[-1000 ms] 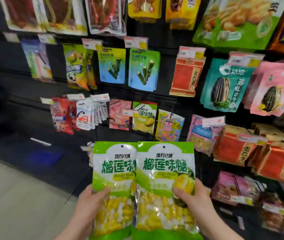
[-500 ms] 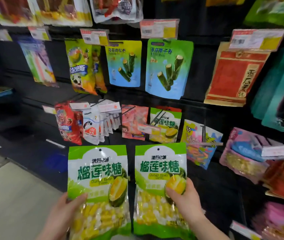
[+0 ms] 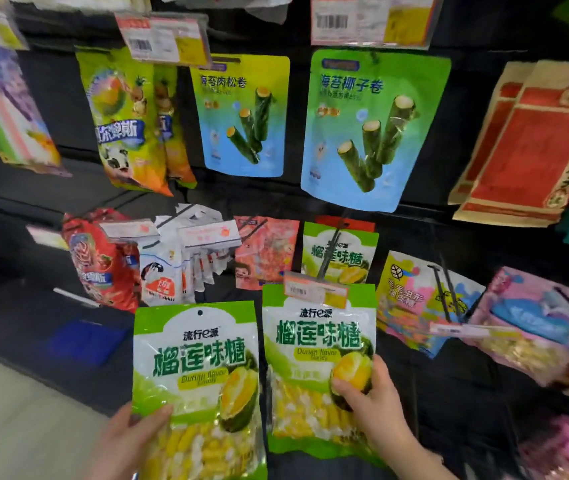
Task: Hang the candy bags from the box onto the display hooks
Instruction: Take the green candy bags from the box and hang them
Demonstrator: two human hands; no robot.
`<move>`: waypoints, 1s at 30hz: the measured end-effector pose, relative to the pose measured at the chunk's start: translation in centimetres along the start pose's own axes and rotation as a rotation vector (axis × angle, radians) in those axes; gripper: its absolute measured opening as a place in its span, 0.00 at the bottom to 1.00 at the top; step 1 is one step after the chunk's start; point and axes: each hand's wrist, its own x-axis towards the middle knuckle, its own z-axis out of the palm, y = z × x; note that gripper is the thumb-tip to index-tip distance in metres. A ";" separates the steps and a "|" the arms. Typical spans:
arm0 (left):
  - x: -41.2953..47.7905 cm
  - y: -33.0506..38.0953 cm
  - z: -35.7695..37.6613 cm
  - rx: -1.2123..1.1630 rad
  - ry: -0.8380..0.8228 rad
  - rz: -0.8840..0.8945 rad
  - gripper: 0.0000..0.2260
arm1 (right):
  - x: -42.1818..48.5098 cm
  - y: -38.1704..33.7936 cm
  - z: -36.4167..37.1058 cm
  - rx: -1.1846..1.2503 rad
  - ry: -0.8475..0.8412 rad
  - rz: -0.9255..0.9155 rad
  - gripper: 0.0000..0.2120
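At the far left, pale smooth floor [image 3: 16, 417] meets the dark base of the rack. Your left hand [image 3: 130, 441] grips the lower left corner of the left candy bag [image 3: 196, 368]. The thumb lies flat across the glossy front and the other fingers are hidden behind it. This flat rectangular plastic pouch has a green top band, a round punched hole near the top and a clear window full of small yellow and white candies. It is held upright below the hooks and touches none of them. Just beside it, the right candy bag [image 3: 317, 358] is the same kind of pouch and stands slightly higher. Its top edge is overlapped by the orange and yellow price tag [image 3: 314, 291] at the tip of a thin black wire display hook [image 3: 332, 252]; you cannot tell whether the hole has met the wire. A matching hung bag [image 3: 352, 258] already sits far back on that hook. Your right hand [image 3: 376, 410] clamps the right candy bag at its right edge, with the thumb pressed on the printed durian and the fingers curled behind. Above hang two shiny blue-green seaweed roll pouches [image 3: 376, 129], and further right matte red paper-look packets [image 3: 532, 143].
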 end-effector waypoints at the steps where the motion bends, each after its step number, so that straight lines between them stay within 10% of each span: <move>1: 0.6 0.3 -0.1 0.016 -0.015 -0.002 0.04 | 0.1 -0.1 0.4 0.009 0.012 0.008 0.26; 12: 9.4 -0.6 -3.2 0.127 -0.242 -0.042 0.38 | 0.2 -1.8 4.0 0.072 0.152 0.024 0.19; 30: 5.4 1.3 -0.2 0.051 -0.132 -0.059 0.09 | 6.1 -2.2 2.7 0.072 0.161 0.092 0.22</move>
